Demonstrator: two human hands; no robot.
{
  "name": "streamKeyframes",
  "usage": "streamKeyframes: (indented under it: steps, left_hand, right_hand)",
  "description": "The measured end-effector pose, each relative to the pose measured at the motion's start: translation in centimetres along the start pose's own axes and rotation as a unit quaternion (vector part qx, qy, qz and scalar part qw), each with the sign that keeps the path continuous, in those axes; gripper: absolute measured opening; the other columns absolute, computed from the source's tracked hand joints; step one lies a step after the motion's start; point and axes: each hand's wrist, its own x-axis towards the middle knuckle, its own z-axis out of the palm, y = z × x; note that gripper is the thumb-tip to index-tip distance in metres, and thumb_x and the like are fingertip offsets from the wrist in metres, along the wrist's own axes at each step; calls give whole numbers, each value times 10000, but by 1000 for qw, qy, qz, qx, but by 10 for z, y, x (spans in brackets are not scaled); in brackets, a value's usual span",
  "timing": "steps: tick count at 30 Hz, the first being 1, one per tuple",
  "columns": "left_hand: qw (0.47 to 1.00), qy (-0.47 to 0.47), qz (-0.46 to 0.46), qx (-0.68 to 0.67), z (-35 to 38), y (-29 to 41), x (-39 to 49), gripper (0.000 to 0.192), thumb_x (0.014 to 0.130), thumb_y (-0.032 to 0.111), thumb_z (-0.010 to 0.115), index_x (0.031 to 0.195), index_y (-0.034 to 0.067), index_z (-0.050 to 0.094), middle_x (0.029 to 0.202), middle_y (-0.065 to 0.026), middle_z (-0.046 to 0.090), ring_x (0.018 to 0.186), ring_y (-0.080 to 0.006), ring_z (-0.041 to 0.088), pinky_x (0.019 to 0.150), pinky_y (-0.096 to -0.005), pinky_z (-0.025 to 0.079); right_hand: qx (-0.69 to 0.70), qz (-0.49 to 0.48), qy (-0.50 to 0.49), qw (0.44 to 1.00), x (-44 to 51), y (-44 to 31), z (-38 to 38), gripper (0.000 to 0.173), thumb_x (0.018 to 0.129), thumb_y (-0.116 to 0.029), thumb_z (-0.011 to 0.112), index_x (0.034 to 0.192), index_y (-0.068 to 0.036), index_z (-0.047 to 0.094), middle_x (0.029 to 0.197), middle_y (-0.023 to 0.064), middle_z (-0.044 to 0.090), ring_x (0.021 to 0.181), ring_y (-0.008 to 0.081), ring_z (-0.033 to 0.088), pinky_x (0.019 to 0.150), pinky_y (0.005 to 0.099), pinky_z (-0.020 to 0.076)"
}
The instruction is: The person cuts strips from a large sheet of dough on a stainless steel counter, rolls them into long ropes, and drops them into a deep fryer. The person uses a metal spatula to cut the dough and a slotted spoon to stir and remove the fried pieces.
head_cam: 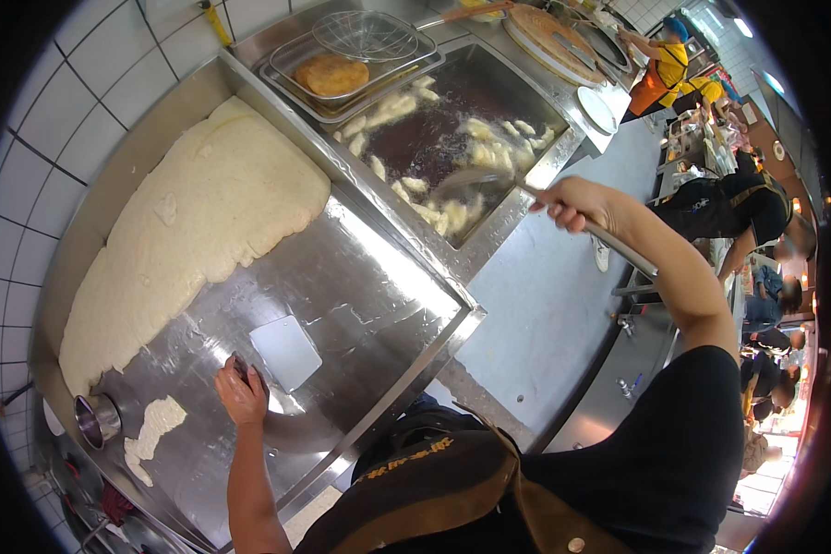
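My right hand (569, 204) grips the long metal handle (620, 246) of a strainer or ladle, whose blurred head (476, 179) is over the fryer. Pale dough pieces (488, 142) float in bubbling dark oil (433, 142), clustered near that tool and along the fryer's edges. My left hand (242, 391) rests on the steel worktop (346, 298), fingers apart, holding nothing I can see. Just right of it lies a white dough scraper (286, 353). A large slab of dough (194, 215) covers the worktop's far left side, and a small dough strip (154, 433) lies below it.
A steel cup (97, 420) stands at the worktop's left rim. Behind the fryer, a tray (277, 83) holds a round fried flatbread (332, 75) under a wire skimmer (365, 36). Round wooden boards (552, 43) sit beyond. A co-worker (727, 201) in black bends at the right; others are farther off.
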Motion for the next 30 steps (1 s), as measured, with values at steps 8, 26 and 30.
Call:
streamKeyframes:
  steps: [8,26,30]
  left_hand:
    - [1000,0,-1,8,0,1,0,400,917,284,535,1207,9,514,985,-180,524,915,-373,495,833,-471,404]
    - [999,5,-29,-46,-12,10,6,419,857,145,612,1230,-13,508,979,-184,543,886,-363,510,816,-460,419]
    - [994,69,-62,-63,1,12,13,415,833,108,620,1222,-11,537,1024,-211,583,945,-398,534,853,-474,426]
  right_hand:
    - [88,-120,76,986,16,-6,27,254,1018,-198,374,983,19,502,594,-46,363,420,30,278,329,178,212]
    - [172,-419,18,891,34,-53,121,212,1000,-196,399,1023,-15,506,615,25,431,399,121,369,346,289,286]
    - [218,-540,37,812,145,-222,154,179,957,-178,517,877,-27,570,687,75,526,552,182,499,510,328,425]
